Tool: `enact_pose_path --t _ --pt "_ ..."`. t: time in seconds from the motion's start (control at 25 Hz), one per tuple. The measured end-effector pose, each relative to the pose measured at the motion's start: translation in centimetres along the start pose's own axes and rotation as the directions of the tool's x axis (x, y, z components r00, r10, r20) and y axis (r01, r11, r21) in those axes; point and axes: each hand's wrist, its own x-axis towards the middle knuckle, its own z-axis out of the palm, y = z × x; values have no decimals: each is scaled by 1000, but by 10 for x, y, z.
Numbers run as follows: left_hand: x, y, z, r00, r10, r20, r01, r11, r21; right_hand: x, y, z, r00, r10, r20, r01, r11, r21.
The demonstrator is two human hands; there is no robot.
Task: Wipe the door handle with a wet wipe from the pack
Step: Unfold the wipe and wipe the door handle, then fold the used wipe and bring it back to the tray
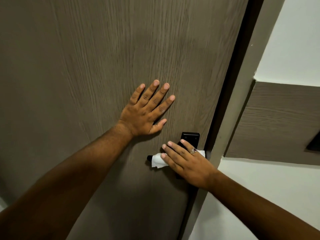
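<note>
Squarely ahead, filling most of the view: grey-brown wood-grain door (90,63), seen from close up and at a tilt. Pressed flat against its panel, above and to the left of the lock: left hand (147,110), palm to the wood, fingers spread and straight, holding nothing.

Lower and further right, near the door's edge: black lever door handle (149,157) on a black rectangular backplate (190,136). Only the rounded free end of the lever showing, poking out to the left; everything else covered. Draped over the lever: white wet wipe (157,161), crumpled, one ragged corner hanging just below the lever and another bit peeping out on the far side by the ring finger.

Laid over wipe and handle: right hand (186,163), fingers extended and slightly fanned, pressing the wipe down onto the lever rather than curled round it; whether the thumb grips underneath, impossible to tell. On its ring finger: silver ring with a dark reddish stone (194,150).

To the right of the door: dark gap, then beige door frame (242,101), then white wall (294,40) with a matching wood-grain panel (277,122).
</note>
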Motion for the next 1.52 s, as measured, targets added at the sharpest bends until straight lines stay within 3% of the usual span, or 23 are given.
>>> enact_pose_path --t 0.2,0.28,0.32,0.36,0.4,0.44,0.48,0.52,0.56,0.68,0.76,0.84,0.92,1.0,1.12,1.24,1.32,1.44,1.52 --pt "6 -5 -31 984 20 175 -10 998 -57 47 -46 -10 996 62 -68 -53 992 117" --pt "-4 -3 -58 961 -131 244 187 957 -220 54 -56 -18 972 169 -163 -94 917 389" --pt "-16 5 -73 901 -308 306 401 860 -315 51 -60 -22 934 294 -202 -125 800 587" --pt "-31 16 -89 763 -502 407 642 663 -385 48 -65 -27 868 459 -191 -172 639 750" --pt "-45 32 -104 559 -621 549 827 377 -417 43 -69 -33 783 604 -147 -204 472 858" --pt "-55 49 -120 361 -606 709 907 52 -417 40 -74 -41 707 702 -79 -209 315 926" --pt "-59 65 -137 240 -472 848 886 -250 -390 38 -80 -47 648 761 -27 -207 211 955" --pt "-61 79 -149 199 -327 924 824 -454 -338 35 -86 -51 611 791 -13 -207 175 963" --pt "-62 90 -156 196 -249 948 779 -548 -305 30 -92 -53 602 798 -21 -214 187 959" --pt "-54 104 -160 162 -296 941 762 -569 -310 12 -110 -59 611 792 10 -328 242 913" --pt "-52 110 -160 122 -292 949 757 -591 -279 -1 -120 -61 584 807 90 -363 160 918" --pt "-52 117 -161 142 -193 971 740 -631 -234 -20 -123 -62 511 807 295 -313 -144 939" --pt "-51 130 -164 152 -83 985 734 -658 -169 -44 -120 -65 431 700 570 -239 -521 820" --pt "-47 148 -166 140 7 990 705 -703 -95 -72 -118 -67 385 572 724 -251 -691 678" --pt "-37 181 -167 129 88 988 661 -750 -20 -110 -121 -67 344 596 726 -246 -689 682" --pt "-29 219 -174 143 220 965 621 -779 86 -150 -125 -62 182 681 709 -36 -716 697" --pt "-23 247 -175 156 324 933 655 -741 148 -181 -122 -58 57 704 708 83 -710 699" --pt "-17 291 -173 187 375 908 749 -653 115 -230 -122 -45 -142 729 670 17 -675 738" --pt "-9 329 -172 201 415 887 839 -541 63 -269 -122 -30 -209 727 654 -41 -674 737"
